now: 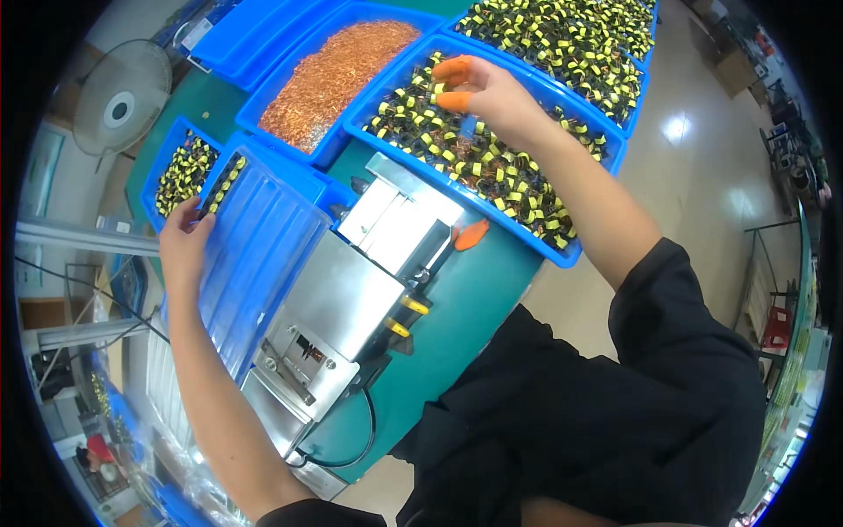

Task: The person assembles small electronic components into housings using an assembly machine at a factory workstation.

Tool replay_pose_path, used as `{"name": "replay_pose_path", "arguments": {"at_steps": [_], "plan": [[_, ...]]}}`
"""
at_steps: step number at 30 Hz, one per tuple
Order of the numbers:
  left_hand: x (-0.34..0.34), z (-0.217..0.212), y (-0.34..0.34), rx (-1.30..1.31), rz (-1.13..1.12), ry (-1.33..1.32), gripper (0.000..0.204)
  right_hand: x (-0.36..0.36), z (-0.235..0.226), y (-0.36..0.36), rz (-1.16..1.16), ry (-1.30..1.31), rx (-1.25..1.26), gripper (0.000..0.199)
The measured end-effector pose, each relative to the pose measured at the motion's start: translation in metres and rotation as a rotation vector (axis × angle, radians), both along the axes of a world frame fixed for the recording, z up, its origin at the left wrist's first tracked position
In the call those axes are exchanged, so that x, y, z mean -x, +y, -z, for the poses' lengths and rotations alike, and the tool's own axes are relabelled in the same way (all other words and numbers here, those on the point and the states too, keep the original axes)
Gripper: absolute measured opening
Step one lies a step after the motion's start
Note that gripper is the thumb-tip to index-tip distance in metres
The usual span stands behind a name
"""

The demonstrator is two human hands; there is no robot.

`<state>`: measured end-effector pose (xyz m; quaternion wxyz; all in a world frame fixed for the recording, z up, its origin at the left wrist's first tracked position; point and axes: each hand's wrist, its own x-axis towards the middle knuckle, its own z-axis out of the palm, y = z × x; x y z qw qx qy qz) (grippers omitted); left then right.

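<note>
My left hand (184, 235) is at the end of a row of small black parts with yellow bands (226, 186), which stand along the edge of a clear ribbed plastic tray (263, 263). Its thumb and fingers curl together there, and what lies between them is hard to make out. Over a blue bin (562, 255) heaped with the same kind of parts (430, 132) reaches my right hand (496, 97). Orange covers sit on its thumb and fingertips. Those tips are apart, with nothing clearly between them.
A metal bench machine (338, 281) with yellow-tipped levers stands on the green table (457, 307). Beside it lies an orange piece (471, 235). Copper-coloured clippings (342, 75) fill another blue bin. More banded parts fill a far bin (562, 35) and a small bin (183, 171). A fan (118, 110) stands left.
</note>
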<state>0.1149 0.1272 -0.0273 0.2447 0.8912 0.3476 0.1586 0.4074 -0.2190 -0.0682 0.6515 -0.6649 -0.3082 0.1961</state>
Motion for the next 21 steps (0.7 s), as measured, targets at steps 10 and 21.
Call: {"name": "replay_pose_path", "arguments": {"at_steps": [10, 21], "plan": [[0.030, -0.009, -0.007, -0.299, -0.033, -0.051, 0.038, 0.038, -0.028, 0.000, -0.276, 0.219, -0.098, 0.036], [0.146, -0.016, -0.207, -0.491, -0.068, -0.215, 0.020, 0.188, -0.064, 0.034, -0.749, -0.821, -0.153, 0.027]]}}
